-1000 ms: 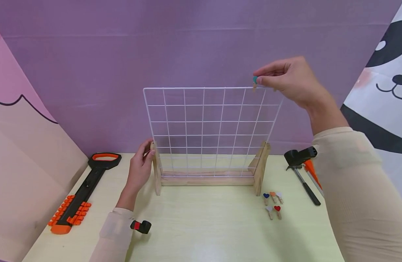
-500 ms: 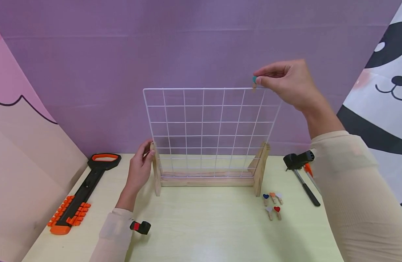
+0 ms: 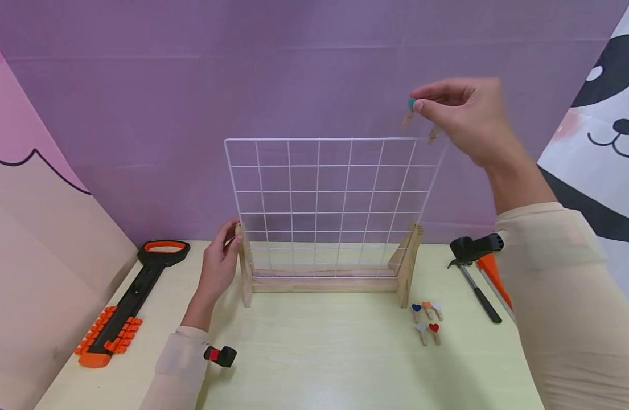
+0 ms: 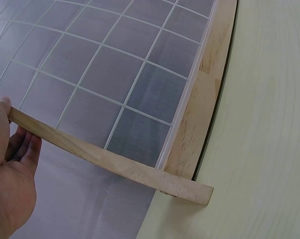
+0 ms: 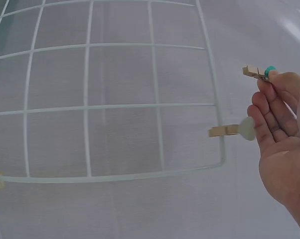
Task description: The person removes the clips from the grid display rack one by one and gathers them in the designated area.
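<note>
A white wire grid (image 3: 319,139) stands upright in a wooden stand (image 3: 324,284). My left hand (image 3: 220,265) grips the stand's left upright (image 4: 105,157), thumb on one side and fingers on the other. Up at the right, my right hand (image 3: 468,114) pinches a small wooden clothespin (image 5: 254,72) with a teal decoration between thumb and forefinger. That clothespin is above the grid's top wire, apart from it. A second clothespin (image 5: 224,131), with a whitish decoration, is clipped on the top wire near the right corner, close beside my curled lower fingers.
Several heart-topped clothespins (image 3: 434,327) lie on the table right of the stand: blue, orange, red and whitish. Farther right are a hammer (image 3: 480,302) and an orange tool (image 3: 493,279), partly behind my sleeve. A long black-and-orange tool (image 3: 135,296) lies at the left.
My right hand has lifted the teal clothespin up and to the right, off the top wire. The whitish clothespin shows more clearly below the hand. My left hand has stayed in place.
</note>
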Available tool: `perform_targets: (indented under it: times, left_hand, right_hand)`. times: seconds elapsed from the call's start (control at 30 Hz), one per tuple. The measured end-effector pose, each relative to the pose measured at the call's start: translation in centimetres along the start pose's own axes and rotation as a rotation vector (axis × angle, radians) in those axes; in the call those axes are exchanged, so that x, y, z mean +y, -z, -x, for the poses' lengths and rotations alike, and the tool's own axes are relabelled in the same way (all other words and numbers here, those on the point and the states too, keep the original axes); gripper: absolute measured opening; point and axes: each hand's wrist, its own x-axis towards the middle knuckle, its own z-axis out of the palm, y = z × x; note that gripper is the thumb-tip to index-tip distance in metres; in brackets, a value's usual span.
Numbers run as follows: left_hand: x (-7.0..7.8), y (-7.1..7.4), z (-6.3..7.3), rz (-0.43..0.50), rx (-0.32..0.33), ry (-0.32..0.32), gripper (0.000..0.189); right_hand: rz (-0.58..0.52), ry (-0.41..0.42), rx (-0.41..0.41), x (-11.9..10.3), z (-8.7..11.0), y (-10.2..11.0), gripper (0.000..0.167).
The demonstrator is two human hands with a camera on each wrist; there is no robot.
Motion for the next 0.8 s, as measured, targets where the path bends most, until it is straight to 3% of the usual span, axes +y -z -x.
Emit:
perform_targets:
  times: [0.27, 0.63, 0.8]
  left_hand:
    - [0.1, 0.0, 0.2, 0.0, -0.003, 0.004, 0.048]
    - [0.3, -0.1, 0.1, -0.005, -0.006, 0.018, 0.048]
    - [0.1, -0.1, 0.1, 0.005, -0.004, 0.006, 0.048]
  right_hand:
    - [-0.013, 0.074, 0.059, -0.8, 0.9, 0.9, 0.015]
    - [0.093, 0.025, 0.051, -0.2, 3.8, 2.6, 0.026]
    - [0.136, 0.041, 0.031, 0.6, 5.4, 2.8, 0.026]
